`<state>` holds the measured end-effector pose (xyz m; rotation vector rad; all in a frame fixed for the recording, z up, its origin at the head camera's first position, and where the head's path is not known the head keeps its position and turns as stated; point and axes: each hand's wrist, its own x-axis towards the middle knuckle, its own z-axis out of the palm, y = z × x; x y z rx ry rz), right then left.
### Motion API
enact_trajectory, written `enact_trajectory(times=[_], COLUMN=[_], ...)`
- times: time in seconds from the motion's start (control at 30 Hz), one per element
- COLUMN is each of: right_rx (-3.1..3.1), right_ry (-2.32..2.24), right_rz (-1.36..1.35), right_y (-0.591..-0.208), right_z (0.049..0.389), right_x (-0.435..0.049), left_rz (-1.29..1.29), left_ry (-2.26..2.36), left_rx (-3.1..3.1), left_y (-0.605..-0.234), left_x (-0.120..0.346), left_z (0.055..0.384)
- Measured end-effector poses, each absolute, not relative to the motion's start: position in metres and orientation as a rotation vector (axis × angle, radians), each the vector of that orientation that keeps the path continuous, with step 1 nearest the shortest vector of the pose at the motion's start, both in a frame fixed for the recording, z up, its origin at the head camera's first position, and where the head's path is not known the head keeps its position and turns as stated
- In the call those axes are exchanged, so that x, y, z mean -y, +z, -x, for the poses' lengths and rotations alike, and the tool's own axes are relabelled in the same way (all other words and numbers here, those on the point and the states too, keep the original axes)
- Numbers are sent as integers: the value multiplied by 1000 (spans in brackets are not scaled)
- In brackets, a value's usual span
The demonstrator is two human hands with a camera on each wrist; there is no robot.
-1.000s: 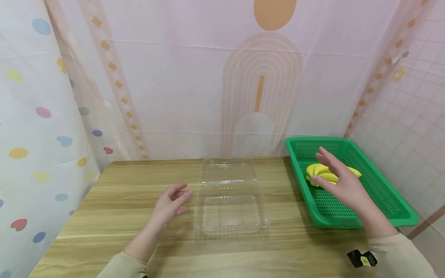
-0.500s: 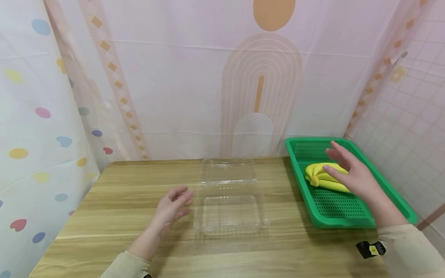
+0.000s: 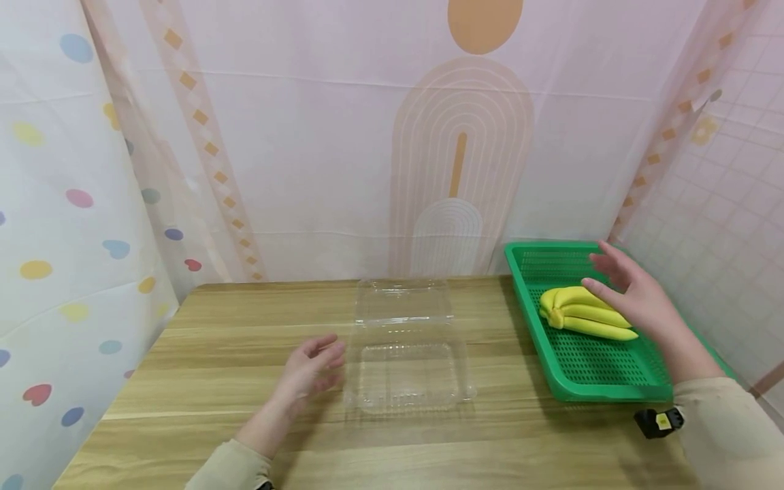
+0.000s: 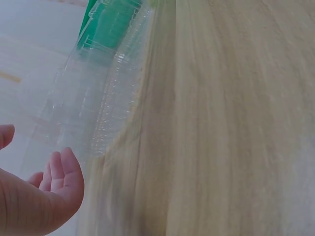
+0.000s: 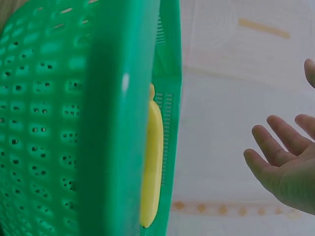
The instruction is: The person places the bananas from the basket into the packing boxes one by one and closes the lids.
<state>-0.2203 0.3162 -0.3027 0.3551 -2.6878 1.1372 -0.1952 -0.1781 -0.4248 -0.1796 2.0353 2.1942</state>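
A bunch of yellow bananas [image 3: 591, 320] lies in the green plastic basket [image 3: 554, 371] at the right of the table. My right hand [image 3: 640, 299] hovers over the basket with fingers spread apart, overlapping the bananas' right end in the head view; it holds nothing. In the right wrist view the hand [image 5: 285, 157] is above the rim, a banana [image 5: 153, 162] showing behind the basket wall. Left of a clear plastic clamshell box [image 3: 409, 381], its lid [image 3: 404, 303] folded back, is my left hand [image 3: 312, 367]. Its fingers are relaxed and hold nothing, close to the box's left side.
The wooden table [image 3: 202, 381] extends left and in front of the box. A patterned curtain [image 3: 318, 170] hangs behind it, and a dotted cloth [image 3: 67, 231] stands at the left. A black device [image 3: 658, 422] is strapped at the right wrist.
My right hand has moved to the right and slightly away from me, uncovering more of the bananas. The left hand has shifted a little to the right, towards the clear box.
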Motion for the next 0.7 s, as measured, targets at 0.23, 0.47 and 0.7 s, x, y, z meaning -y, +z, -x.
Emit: enact_trajectory(times=[0.23,0.47,0.7], right_rx=[2712,2728,2762], right_ry=[1154,1092,1061], right_rz=[-330,-362,-360], right_y=[-298,-295,-294], right_z=[227,232,236], right_x=[-322,-326,-332], left_rz=[232,264,293], left_ry=[2199,2171,2162], left_rx=[-2029,-2053,-2070], left_y=[-423,-428,-428], left_x=[174,174,171], left_z=[193,196,197])
